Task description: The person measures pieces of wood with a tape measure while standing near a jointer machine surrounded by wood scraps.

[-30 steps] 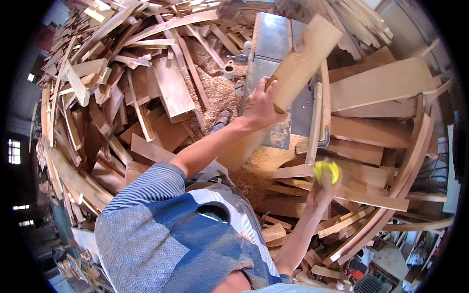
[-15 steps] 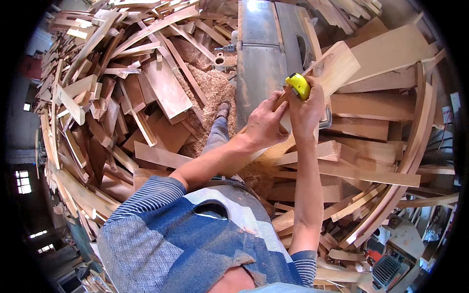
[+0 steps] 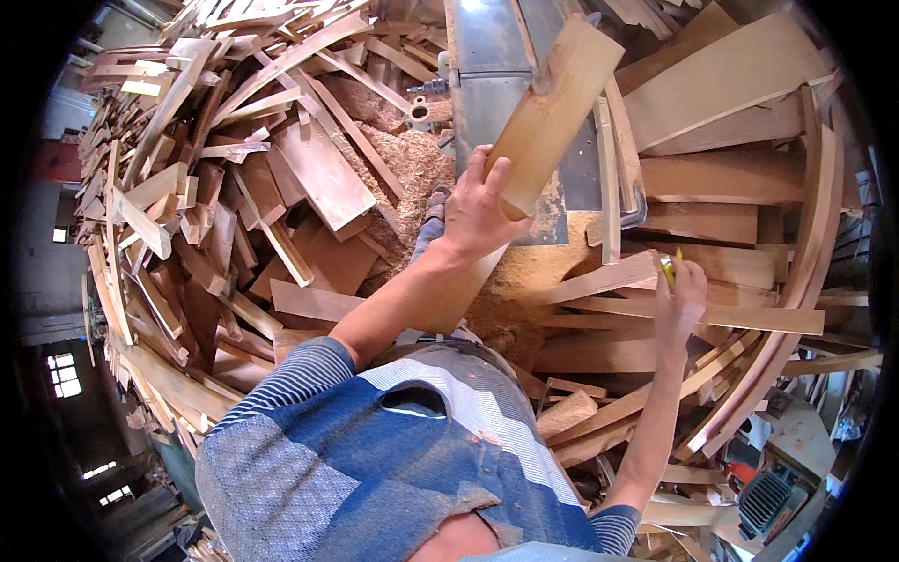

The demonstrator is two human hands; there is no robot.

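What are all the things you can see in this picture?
Plank: one, pale brown, held up over the machine.
Grey machine table: one, metal, top middle.
Small yellow thing: one, mostly hidden in the right hand.
Sawdust: pale heap, beside and on the machine.
Offcut boards: too many to count, brown, piled all around.
Long curved strips: several, brown, at right.
Top: one, blue and grey, bottom middle.
Left hand: grips the plank's lower end.
Right hand: closed on the small yellow thing.
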